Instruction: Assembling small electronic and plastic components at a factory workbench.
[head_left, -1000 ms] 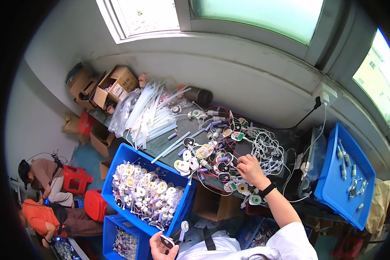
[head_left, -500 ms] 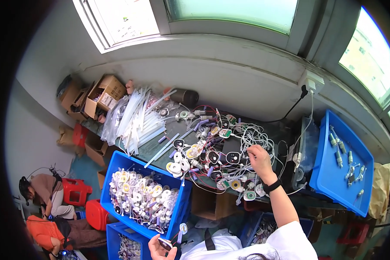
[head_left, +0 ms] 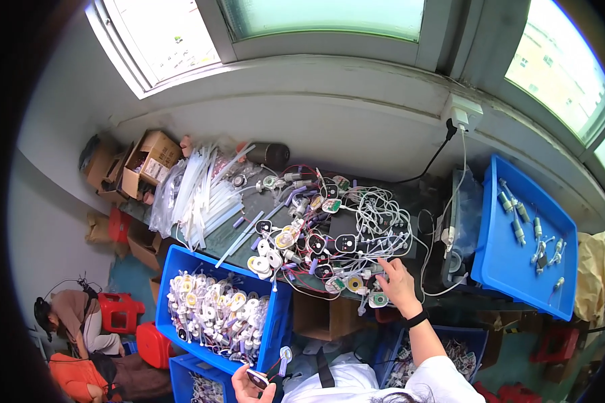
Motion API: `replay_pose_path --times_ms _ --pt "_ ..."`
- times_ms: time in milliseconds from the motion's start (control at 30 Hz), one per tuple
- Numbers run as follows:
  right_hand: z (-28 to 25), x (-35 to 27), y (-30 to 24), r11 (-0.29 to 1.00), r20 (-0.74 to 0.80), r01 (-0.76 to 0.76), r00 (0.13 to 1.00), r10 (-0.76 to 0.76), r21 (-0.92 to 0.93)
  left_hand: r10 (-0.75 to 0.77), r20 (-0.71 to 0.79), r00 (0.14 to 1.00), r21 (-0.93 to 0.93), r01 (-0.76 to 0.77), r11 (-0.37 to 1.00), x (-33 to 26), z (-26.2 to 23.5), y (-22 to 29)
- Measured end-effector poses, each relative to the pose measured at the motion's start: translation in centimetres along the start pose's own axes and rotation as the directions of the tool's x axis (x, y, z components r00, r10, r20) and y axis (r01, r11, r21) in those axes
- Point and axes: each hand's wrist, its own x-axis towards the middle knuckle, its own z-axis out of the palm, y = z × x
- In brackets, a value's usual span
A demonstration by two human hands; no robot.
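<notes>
Head view, looking steeply down on a cluttered workbench (head_left: 410, 201) under a window. Right hand (head_left: 398, 287) reaches forward to the near edge of a tangle of small round and oval electronic modules (head_left: 316, 242) with white leads, spread across the middle of the bench. Fingers are curled down onto the heap; they look closed around a wire or a module at the tangle's near-right edge, but what exactly is pinched I cannot tell (too small, partly hidden by the knuckles). A green-faced module (head_left: 378, 299) lies just near-left of that hand, touching or almost touching the thumb side. Left hand (head_left: 252, 383) is low at the near edge of the picture, close to the body, fingers closed on a small dark module with thin red and white leads (head_left: 259, 378) trailing off it. Key relation: the heap lies far and left of the right hand's fingertips, its spread running left to right along the bench, and the right hand is much the nearer to it; the left hand is well apart from it, just near of the blue bin of white wound parts (head_left: 215, 316). A blue tray (head_left: 497, 269) with a few loose parts sits far right. Cardboard boxes (head_left: 151, 161) and a bundle of clear sleeves (head_left: 195, 195) sit far left.
</notes>
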Motion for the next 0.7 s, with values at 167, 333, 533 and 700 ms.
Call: replay_pose_path --times_ms 167,333,533,700 --pt "0.8 -0.2 -0.2 0.999 -0.023 -0.013 1.000 0.014 0.039 0.006 0.021 1.000 0.007 -0.007 1.000 -0.1 0.6 -0.3" --pt "1.4 -0.2 0.3 0.990 -0.100 0.026 0.995 -0.012 0.141 0.010 0.049 0.999 -0.016 -0.009 1.000 -0.1 1.7 0.1" --pt "1.3 -0.7 1.5 0.990 -0.078 0.050 0.996 -0.041 0.130 0.014 0.075 0.997 0.001 -0.014 1.000 -0.1 2.4 0.9" --pt "1.5 -0.9 1.7 0.990 -0.121 0.061 0.992 -0.046 0.128 0.025 0.068 0.997 0.000 -0.025 1.000 -0.1 2.7 1.0"
